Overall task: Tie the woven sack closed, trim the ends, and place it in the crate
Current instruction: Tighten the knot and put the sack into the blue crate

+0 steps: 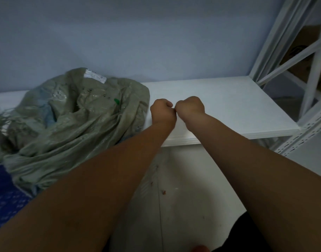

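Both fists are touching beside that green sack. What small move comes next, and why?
Probably open the left hand and reach to the woven sack: it lies crumpled and untied on the white shelf, and neither that hand nor the right hand seems to hold anything.

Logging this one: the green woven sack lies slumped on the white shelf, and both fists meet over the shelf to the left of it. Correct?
Not quite. In the head view the left hand and right hand meet over the white shelf to the right of the green woven sack, not the left. The rest holds.
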Motion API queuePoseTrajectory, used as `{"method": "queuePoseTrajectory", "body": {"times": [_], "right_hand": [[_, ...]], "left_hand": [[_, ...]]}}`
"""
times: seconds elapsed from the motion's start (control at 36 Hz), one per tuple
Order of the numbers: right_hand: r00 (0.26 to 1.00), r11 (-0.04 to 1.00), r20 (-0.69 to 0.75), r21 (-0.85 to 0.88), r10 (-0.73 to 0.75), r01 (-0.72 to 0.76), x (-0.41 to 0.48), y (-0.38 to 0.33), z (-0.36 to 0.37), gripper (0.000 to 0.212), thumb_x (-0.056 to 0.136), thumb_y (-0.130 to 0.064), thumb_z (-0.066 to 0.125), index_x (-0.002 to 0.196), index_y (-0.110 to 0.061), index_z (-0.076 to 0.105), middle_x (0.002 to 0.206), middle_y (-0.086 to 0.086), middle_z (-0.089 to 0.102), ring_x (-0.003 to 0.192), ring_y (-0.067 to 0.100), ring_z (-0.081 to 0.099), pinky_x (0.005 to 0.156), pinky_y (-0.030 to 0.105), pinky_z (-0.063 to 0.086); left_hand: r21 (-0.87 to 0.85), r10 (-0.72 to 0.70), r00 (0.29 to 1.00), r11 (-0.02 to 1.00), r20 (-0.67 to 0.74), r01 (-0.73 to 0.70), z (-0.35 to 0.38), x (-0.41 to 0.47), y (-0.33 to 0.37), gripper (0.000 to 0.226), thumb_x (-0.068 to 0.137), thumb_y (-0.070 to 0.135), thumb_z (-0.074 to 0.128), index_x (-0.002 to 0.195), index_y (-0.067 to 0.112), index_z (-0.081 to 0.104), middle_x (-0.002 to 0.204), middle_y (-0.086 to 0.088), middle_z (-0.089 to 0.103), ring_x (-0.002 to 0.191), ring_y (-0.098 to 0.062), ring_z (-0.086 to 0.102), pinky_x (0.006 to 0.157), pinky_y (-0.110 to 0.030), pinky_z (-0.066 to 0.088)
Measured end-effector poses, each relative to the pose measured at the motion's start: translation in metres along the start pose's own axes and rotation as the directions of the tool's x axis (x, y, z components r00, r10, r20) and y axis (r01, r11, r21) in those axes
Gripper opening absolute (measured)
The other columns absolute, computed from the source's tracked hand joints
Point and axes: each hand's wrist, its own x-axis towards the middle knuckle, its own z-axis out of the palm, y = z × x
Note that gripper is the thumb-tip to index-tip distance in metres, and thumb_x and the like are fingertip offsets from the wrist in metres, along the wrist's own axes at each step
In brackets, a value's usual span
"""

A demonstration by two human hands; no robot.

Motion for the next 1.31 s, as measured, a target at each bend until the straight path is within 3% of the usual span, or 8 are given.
{"method": "queuePoseTrajectory", "body": {"times": [0.5, 0.69, 0.78, 0.89, 1.03, 1.17, 1.22, 1.31], "right_hand": [[0.984, 0.985, 0.050, -0.005, -0.171, 0.171, -0.121, -0.038, 0.009, 0.033, 0.089, -0.006, 0.051, 0.060, -0.015, 0.038, 0.059, 0.003, 0.043, 0.054, 0.021, 0.040, 0.056, 0.028, 0.034], [0.968, 0.968, 0.060, -0.048, -0.243, 0.246, -0.154, -0.070, 0.018, 0.008, 0.094, -0.017, 0.057, 0.094, -0.010, 0.055, 0.091, 0.010, 0.059, 0.077, 0.026, 0.057, 0.046, 0.024, 0.032], [0.948, 0.945, 0.133, -0.113, -0.291, 0.306, -0.168, -0.085, 0.030, 0.018, 0.095, -0.027, 0.062, 0.093, -0.010, 0.054, 0.089, 0.007, 0.058, 0.078, 0.025, 0.057, 0.047, 0.025, 0.034], [0.915, 0.924, 0.238, -0.124, -0.326, 0.361, -0.184, -0.102, 0.057, 0.019, 0.097, -0.024, 0.060, 0.083, -0.012, 0.057, 0.096, 0.010, 0.066, 0.089, 0.027, 0.064, 0.069, 0.030, 0.048], [0.895, 0.921, 0.272, -0.066, -0.353, 0.383, -0.215, -0.128, 0.109, 0.043, 0.095, -0.025, 0.060, 0.131, -0.002, 0.059, 0.132, 0.017, 0.064, 0.119, 0.033, 0.062, 0.099, 0.038, 0.052], [0.833, 0.891, 0.366, -0.019, -0.415, 0.453, -0.249, -0.150, 0.165, 0.030, 0.086, -0.022, 0.061, 0.107, -0.002, 0.068, 0.114, 0.019, 0.070, 0.101, 0.036, 0.068, 0.079, 0.040, 0.060], [0.793, 0.864, 0.425, -0.050, -0.437, 0.502, -0.260, -0.152, 0.183, 0.012, 0.089, -0.018, 0.056, 0.088, -0.008, 0.062, 0.096, 0.014, 0.067, 0.086, 0.031, 0.064, 0.063, 0.029, 0.049], [0.758, 0.820, 0.458, -0.098, -0.466, 0.564, -0.272, -0.152, 0.208, 0.020, 0.091, -0.011, 0.052, 0.071, -0.015, 0.050, 0.079, 0.005, 0.057, 0.072, 0.023, 0.054, 0.059, 0.026, 0.038]], "left_hand": [[0.064, 0.144, 0.988, 0.988, -0.061, -0.140, -0.116, -0.052, 0.034, 0.016, 0.077, -0.004, 0.061, 0.088, -0.003, 0.072, 0.089, -0.015, 0.071, 0.085, -0.026, 0.067, 0.066, -0.022, 0.043], [-0.066, 0.200, 0.975, 0.976, -0.094, -0.206, -0.151, -0.086, 0.044, 0.017, 0.070, 0.002, 0.046, 0.060, 0.011, 0.055, 0.065, -0.006, 0.051, 0.065, -0.017, 0.043, 0.055, -0.026, 0.033], [-0.010, 0.184, 0.973, 0.982, -0.138, -0.187, -0.174, -0.091, 0.038, 0.024, 0.085, -0.011, 0.046, 0.082, -0.002, 0.069, 0.081, -0.015, 0.063, 0.080, -0.015, 0.051, 0.061, -0.024, 0.038], [0.037, 0.183, 0.956, 0.983, -0.228, -0.179, -0.216, -0.092, 0.023, 0.023, 0.083, -0.010, 0.048, 0.075, 0.001, 0.066, 0.081, -0.018, 0.067, 0.077, -0.014, 0.054, 0.067, -0.027, 0.043], [0.172, 0.151, 0.928, 0.980, -0.341, -0.096, -0.282, -0.089, 0.001, 0.020, 0.081, 0.001, 0.055, 0.086, 0.006, 0.073, 0.087, -0.008, 0.071, 0.084, -0.016, 0.062, 0.068, -0.023, 0.039], [0.234, 0.092, 0.877, 0.972, -0.471, 0.024, -0.357, -0.090, -0.024, 0.026, 0.077, 0.012, 0.052, 0.092, 0.014, 0.073, 0.101, -0.012, 0.071, 0.094, -0.030, 0.065, 0.077, -0.029, 0.050], [0.276, 0.085, 0.861, 0.959, -0.502, 0.067, -0.383, -0.094, -0.038, 0.026, 0.081, 0.008, 0.053, 0.097, 0.015, 0.072, 0.105, -0.008, 0.070, 0.095, -0.027, 0.064, 0.074, -0.027, 0.045], [0.330, 0.062, 0.849, 0.934, -0.525, 0.135, -0.417, -0.100, -0.058, 0.027, 0.084, 0.006, 0.054, 0.103, 0.017, 0.071, 0.109, -0.004, 0.069, 0.096, -0.026, 0.063, 0.073, -0.029, 0.045]]}}
